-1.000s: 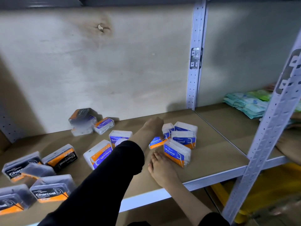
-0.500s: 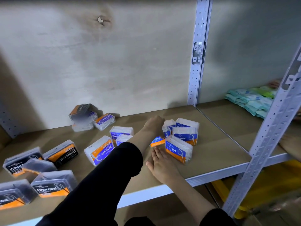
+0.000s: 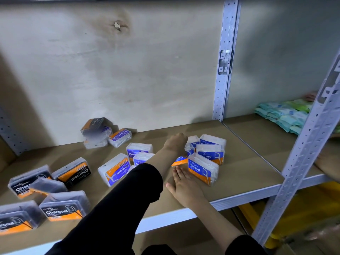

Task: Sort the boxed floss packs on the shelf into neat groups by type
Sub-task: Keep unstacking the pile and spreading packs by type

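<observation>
White-and-blue "Round" floss packs [image 3: 202, 169] stand clustered at the shelf's right. My left hand [image 3: 175, 144] reaches over from the left and curls down onto one Round pack [image 3: 190, 149] in the cluster, its fingertips hidden. My right hand [image 3: 184, 186] lies flat on the shelf board, fingers apart, just left of the nearest Round pack. "Smooth" packs [image 3: 116, 168] lie scattered in the middle, partly behind my black sleeve. Dark "Charcoal" packs [image 3: 63, 208] sit in a loose group at the front left. A small mixed pile [image 3: 93, 126] leans at the back wall.
A perforated metal upright [image 3: 225, 70] stands behind the cluster and another upright [image 3: 303, 162] crosses the front right. Green and blue soft packets [image 3: 283, 115] are stacked in the neighbouring bay. Another person's hand [image 3: 329, 166] shows at the right edge.
The view has shifted slightly. Both hands stay where they were beside the Round packs, and no pack has visibly moved.
</observation>
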